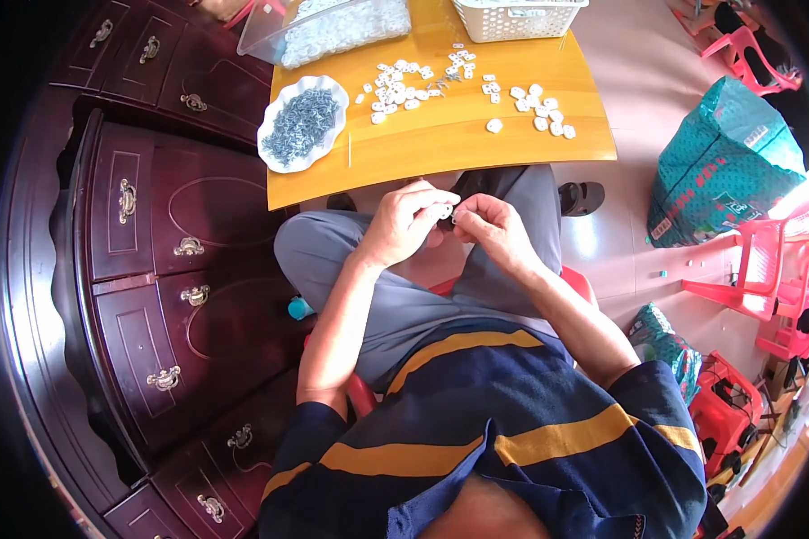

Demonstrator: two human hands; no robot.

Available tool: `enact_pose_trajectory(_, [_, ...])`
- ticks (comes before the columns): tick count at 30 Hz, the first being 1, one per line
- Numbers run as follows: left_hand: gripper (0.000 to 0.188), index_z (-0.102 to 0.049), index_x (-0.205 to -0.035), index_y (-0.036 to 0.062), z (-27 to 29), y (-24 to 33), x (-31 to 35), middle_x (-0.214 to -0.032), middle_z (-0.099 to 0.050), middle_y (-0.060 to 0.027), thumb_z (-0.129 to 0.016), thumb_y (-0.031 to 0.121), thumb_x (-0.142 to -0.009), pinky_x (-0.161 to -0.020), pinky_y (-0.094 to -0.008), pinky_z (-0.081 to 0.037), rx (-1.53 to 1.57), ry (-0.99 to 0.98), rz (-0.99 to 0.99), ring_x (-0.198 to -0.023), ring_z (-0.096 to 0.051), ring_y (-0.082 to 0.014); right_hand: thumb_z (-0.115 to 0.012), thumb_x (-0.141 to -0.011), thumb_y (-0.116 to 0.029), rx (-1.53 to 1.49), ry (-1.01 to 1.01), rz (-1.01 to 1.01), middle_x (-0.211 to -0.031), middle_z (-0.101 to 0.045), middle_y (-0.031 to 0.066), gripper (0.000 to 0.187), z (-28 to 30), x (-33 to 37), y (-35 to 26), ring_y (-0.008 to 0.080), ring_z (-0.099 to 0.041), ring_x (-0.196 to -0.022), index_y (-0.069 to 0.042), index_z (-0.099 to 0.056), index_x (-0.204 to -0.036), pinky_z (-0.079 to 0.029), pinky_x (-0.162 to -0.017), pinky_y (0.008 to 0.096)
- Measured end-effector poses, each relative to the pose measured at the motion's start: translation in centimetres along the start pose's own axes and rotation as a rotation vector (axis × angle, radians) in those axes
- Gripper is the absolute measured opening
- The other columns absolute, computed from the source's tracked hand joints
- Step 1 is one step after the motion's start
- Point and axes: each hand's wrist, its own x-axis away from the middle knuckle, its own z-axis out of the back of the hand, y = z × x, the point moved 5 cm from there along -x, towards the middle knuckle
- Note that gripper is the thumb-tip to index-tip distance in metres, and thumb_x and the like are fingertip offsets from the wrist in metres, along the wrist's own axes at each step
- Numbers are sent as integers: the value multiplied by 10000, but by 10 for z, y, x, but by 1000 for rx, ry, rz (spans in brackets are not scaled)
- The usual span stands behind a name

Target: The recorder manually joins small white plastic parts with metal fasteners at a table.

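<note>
Above my lap, just in front of the table's near edge, both hands come together at the fingertips. My left hand is closed in a pinch on a small white plastic piece. Thumb and forefinger of my right hand press together right beside it, on something small and pale that I cannot make out. Similar small white plastic pieces lie scattered over the yellow wooden table, with a few grey metal bits among them. A white scalloped dish at the table's left holds a heap of small grey metal parts.
A thin pale stick lies beside the dish. At the back stand a clear bin of whitish parts and a white basket. Dark wooden drawers rise close on my left. To my right are a teal bag and red plastic chairs.
</note>
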Motion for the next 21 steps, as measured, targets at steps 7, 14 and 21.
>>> enact_pose_trajectory(7, [194,-722,-1079,32,-6,-3,-1,-848,-659,-94,-587,24,-940,-661,-294,-528,21,-34,29,-696,-651,-160,-591,-982,-121,-71,-19,-74,-830,-680,47,124,1,-1,2,116,-659,-748,-6,-635,-968,-537,-713,247])
enact_pose_trajectory(14, [226,-616,-1174,18,-10,-16,-1,-825,-632,-34,-600,55,-952,-614,-249,-522,251,3,143,-699,-617,-87,-600,-988,-123,-111,-60,-93,-851,-679,35,113,0,-2,4,109,-656,-767,-20,-649,-986,-536,-722,242])
enact_pose_trajectory(21, [279,-588,-1195,19,-8,-10,2,-862,-622,-62,-649,50,-925,-629,-253,-523,210,10,163,-703,-617,-96,-620,-1004,-225,-112,-35,-91,-824,-675,-5,162,0,-2,5,68,-605,-747,-73,-675,-997,-489,-705,230])
